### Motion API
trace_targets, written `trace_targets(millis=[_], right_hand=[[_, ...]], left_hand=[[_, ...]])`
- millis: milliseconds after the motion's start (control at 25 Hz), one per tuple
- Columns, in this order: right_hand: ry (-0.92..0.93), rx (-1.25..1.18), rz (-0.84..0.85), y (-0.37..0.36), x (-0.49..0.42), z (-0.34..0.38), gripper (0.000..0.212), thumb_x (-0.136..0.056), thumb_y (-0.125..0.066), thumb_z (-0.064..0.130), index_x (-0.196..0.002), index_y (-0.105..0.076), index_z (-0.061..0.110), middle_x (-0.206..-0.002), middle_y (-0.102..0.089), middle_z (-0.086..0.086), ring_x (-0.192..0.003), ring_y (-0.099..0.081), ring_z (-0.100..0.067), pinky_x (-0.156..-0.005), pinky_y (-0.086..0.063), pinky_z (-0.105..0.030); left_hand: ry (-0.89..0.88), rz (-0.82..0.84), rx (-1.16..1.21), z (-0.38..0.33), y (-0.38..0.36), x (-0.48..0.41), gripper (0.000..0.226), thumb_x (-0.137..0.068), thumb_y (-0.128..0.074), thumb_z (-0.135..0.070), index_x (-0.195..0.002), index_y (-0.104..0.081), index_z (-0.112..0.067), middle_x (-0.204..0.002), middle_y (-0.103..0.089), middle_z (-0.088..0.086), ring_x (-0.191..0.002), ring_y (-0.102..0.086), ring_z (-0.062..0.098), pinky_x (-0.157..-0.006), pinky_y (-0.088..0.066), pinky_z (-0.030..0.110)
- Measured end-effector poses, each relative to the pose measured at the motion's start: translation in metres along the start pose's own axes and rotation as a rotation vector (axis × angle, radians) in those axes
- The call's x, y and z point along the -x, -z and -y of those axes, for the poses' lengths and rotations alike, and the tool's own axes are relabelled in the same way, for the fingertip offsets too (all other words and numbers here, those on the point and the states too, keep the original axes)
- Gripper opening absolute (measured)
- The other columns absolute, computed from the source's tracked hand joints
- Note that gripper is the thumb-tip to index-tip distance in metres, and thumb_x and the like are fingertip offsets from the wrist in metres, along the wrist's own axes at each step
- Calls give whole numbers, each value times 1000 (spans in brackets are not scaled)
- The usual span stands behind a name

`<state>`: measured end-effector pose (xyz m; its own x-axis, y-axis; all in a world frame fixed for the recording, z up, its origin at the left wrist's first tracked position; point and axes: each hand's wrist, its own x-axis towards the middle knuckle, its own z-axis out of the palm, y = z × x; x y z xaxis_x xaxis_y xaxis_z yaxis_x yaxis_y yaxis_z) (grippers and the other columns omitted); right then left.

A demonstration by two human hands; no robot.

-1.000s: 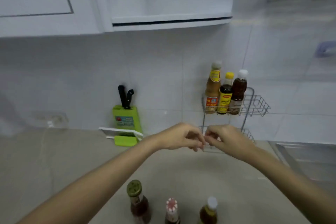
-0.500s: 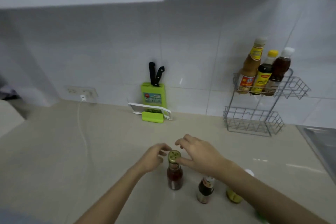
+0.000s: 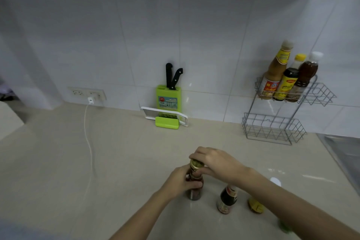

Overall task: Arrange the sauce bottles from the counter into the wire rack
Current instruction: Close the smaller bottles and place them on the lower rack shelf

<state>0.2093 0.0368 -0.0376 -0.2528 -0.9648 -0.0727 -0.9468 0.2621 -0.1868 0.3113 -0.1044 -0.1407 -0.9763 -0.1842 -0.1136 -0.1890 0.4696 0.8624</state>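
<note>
At the rear left of the table (image 3: 126, 161), a white charger (image 3: 90, 100) sits in a wall socket, and its cable (image 3: 88, 142) trails forward over the top. At the middle of the rear edge a green knife block (image 3: 168, 99) stands against the tiles with two black handles sticking up.

Near the front edge the gold-capped bottle (image 3: 193, 195) stands upright. The left hand (image 3: 181, 181) is wrapped round its body, and the right hand (image 3: 218, 163) has its fingers curled over the cap. Just to the right stands a dark bottle (image 3: 227, 200). Beyond that is a yellow-labelled bottle (image 3: 255, 205), partly hidden by the right forearm.

At the rear right the wire rack (image 3: 272, 128) holds three upright bottles in its upper tier: a tall tan bottle (image 3: 274, 76), a yellow-capped bottle (image 3: 288, 84) and a brown bottle (image 3: 305, 76). A sink (image 3: 342, 154) borders the right edge.
</note>
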Motion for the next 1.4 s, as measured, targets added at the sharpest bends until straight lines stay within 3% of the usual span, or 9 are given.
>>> trace_targets(millis=[160,360,560,680,760,880,1000,1160,1400], right_hand=[[128,117,80,5,-3,-4,47,-93,-51,38,-134,-44,17,-128,-50,-5,-115,-50,-23,-92,-46,-36],[153,486,90,9,-14,6,54,-95,-33,54,-105,-52,5,-102,-59,-14,-92,-54,-32,-81,-43,-41],[-9,647,90,0,-25,27,58,-99,-18,49,-76,-51,8,-69,-52,-11,-64,-41,-24,-65,-32,-39],[-187,615,103,-12,-37,38,58,-100,-18,44,-60,-44,10,-65,-50,-6,-63,-46,-20,-65,-33,-34],[-249,575,117,-12,-46,38,59,-100,-18,46,-62,-47,11,-70,-57,-6,-67,-54,-21,-67,-37,-33],[-134,511,116,-1,-45,19,66,-93,-20,61,-70,-55,11,-79,-66,-10,-74,-61,-26,-65,-35,-34],[-84,485,109,4,-34,0,67,-91,-24,62,-74,-62,9,-81,-69,-13,-68,-58,-29,-65,-38,-36],[-238,460,78,0,-32,0,60,-93,-25,59,-69,-53,12,-81,-67,-11,-64,-44,-25,-60,-33,-33],[-460,445,228,0,-61,17,60,-94,-24,54,-99,-64,10,-76,-49,-8,-72,-51,-25,-64,-48,-31]], left_hand=[[-14,-9,-44,1,0,0,33,-69,-76,-40,-98,-61,-32,-100,-72,-2,-94,-66,14,-86,-54,41],[-17,-13,-67,5,-3,-1,28,-68,-74,-42,-91,-62,-31,-94,-71,-7,-91,-66,11,-86,-54,40],[14,-75,-25,14,-8,1,21,-68,-77,-44,-79,-60,-44,-85,-69,-19,-84,-63,-9,-77,-51,14],[7,-80,-62,17,-12,1,25,-72,-74,-47,-84,-52,-48,-81,-63,-25,-76,-58,-18,-65,-43,2],[-9,-90,-76,18,-10,-1,26,-73,-72,-46,-89,-51,-49,-85,-65,-24,-79,-60,-14,-70,-47,5],[-30,-77,-77,21,-3,-7,34,-72,-76,-41,-101,-62,-32,-99,-70,-12,-94,-65,2,-87,-54,26],[-72,-64,-142,18,-2,-14,37,-69,-75,-48,-100,-61,-34,-100,-71,-12,-93,-66,5,-85,-55,30],[-124,-104,-327,19,-8,-22,48,-76,-64,-56,-108,-54,-21,-104,-71,0,-93,-65,19,-72,-49,29],[-72,-131,-229,28,-11,-20,58,-77,-63,-55,-121,-53,-18,-114,-70,2,-103,-65,19,-87,-55,36]])
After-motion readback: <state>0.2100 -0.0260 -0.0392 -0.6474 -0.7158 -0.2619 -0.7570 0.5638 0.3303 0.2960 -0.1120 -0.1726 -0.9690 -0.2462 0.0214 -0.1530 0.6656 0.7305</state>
